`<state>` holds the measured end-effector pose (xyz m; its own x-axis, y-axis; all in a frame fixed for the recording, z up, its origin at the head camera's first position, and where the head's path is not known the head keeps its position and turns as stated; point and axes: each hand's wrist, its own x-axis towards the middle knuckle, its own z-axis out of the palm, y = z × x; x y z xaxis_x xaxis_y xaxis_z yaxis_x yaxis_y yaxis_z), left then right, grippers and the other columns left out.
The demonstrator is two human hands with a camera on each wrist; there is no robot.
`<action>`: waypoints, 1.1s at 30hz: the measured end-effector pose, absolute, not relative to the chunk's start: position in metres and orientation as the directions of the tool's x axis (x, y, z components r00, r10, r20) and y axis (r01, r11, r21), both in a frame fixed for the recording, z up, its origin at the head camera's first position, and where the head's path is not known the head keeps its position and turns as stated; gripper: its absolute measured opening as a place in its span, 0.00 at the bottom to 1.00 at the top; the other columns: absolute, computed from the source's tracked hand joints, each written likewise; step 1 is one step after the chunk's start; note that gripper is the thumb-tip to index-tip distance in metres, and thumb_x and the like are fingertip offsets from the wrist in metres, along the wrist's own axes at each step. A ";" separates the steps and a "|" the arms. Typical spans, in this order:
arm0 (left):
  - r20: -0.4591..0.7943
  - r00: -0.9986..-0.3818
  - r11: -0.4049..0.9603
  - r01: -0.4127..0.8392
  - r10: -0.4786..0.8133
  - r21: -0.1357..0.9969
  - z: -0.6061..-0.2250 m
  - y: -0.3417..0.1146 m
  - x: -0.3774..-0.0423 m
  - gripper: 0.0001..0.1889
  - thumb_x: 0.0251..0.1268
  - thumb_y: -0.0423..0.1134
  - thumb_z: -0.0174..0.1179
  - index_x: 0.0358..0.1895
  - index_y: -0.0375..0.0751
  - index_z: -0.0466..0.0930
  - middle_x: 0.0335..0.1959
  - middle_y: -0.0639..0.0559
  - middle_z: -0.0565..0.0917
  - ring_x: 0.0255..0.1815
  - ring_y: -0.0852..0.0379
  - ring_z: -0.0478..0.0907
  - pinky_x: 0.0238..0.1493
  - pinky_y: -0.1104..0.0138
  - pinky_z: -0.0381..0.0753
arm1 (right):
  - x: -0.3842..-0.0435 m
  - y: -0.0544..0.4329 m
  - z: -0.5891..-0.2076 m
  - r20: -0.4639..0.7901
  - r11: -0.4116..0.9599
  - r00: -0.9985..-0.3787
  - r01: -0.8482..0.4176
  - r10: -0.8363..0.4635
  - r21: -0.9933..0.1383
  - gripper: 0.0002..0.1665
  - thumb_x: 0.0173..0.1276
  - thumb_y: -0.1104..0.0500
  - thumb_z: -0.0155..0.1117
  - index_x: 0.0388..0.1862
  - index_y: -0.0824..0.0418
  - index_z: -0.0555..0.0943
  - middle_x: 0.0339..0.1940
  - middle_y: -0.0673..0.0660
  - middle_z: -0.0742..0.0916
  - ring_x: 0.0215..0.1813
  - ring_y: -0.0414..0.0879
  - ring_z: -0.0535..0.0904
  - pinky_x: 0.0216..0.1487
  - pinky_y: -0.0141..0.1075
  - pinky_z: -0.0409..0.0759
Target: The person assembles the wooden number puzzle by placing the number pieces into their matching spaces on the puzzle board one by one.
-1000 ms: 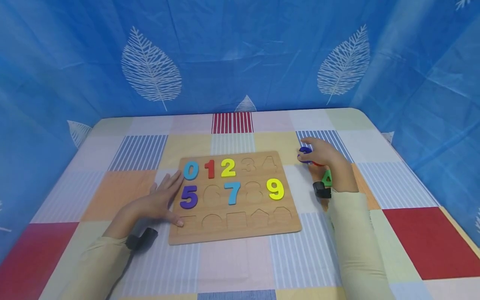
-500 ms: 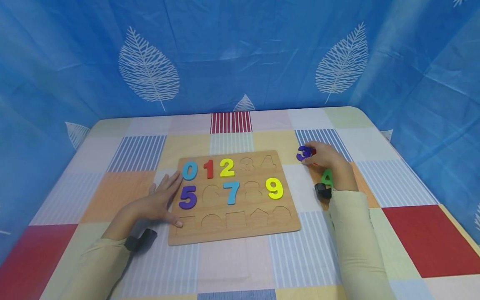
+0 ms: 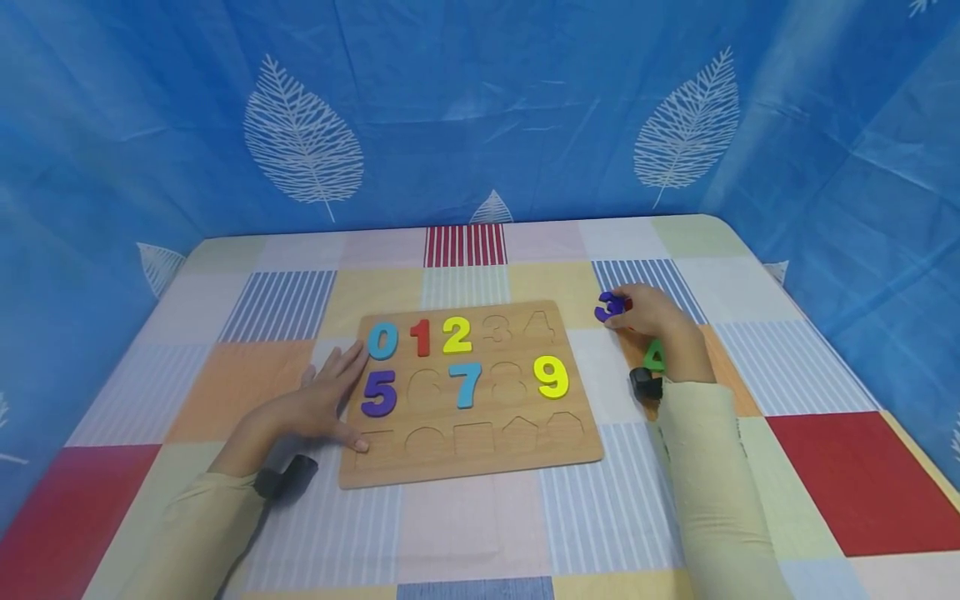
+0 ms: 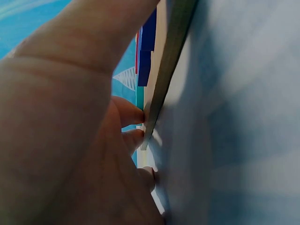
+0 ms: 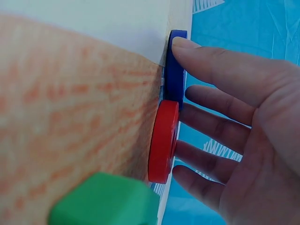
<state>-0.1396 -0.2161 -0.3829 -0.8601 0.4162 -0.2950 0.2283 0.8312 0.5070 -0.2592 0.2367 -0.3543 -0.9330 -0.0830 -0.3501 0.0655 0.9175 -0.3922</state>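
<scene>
In my head view, my right hand [image 3: 651,313], stretched over the purple figure 3 [image 3: 609,307] a second earlier, had it pinched between thumb and fingertips; my left hand [image 3: 318,402] lay splayed, thumb on the flat wooden number board [image 3: 480,467]. My left-wrist view showed the board's edge at its fingertips. My right-wrist view revealed a thick, rounded red piece [image 5: 161,140] beside the fingers.

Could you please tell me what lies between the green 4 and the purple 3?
A red piece lies between the green 4 and the purple 3; the right wrist view shows this.
</scene>
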 end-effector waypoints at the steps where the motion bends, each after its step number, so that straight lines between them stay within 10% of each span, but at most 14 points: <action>1: -0.295 -0.860 0.832 0.229 0.416 0.505 -0.383 -0.216 -0.140 0.69 0.31 0.64 0.70 0.72 0.36 0.34 0.73 0.39 0.31 0.71 0.34 0.23 0.62 0.35 0.23 | -0.259 0.237 -0.354 -0.349 0.917 -0.933 0.066 -0.083 -0.393 0.39 0.62 0.53 0.62 0.67 0.67 0.60 0.62 0.70 0.69 0.56 0.62 0.65 0.61 0.56 0.66; 33: -0.314 -0.858 0.838 0.212 0.406 0.503 -0.378 -0.216 -0.144 0.70 0.28 0.64 0.70 0.72 0.35 0.33 0.73 0.38 0.31 0.71 0.34 0.23 0.62 0.35 0.23 | -0.242 0.133 -0.343 -0.173 0.848 -0.890 -0.320 -0.422 -0.422 0.34 0.58 0.56 0.66 0.62 0.65 0.69 0.61 0.64 0.75 0.62 0.58 0.69 0.60 0.49 0.71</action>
<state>-0.1436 -0.2157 -0.3783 -0.8584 0.4058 -0.3138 0.2121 0.8378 0.5031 -0.2422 0.1333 -0.3431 -0.8899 -0.4222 -0.1727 -0.3204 0.8480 -0.4223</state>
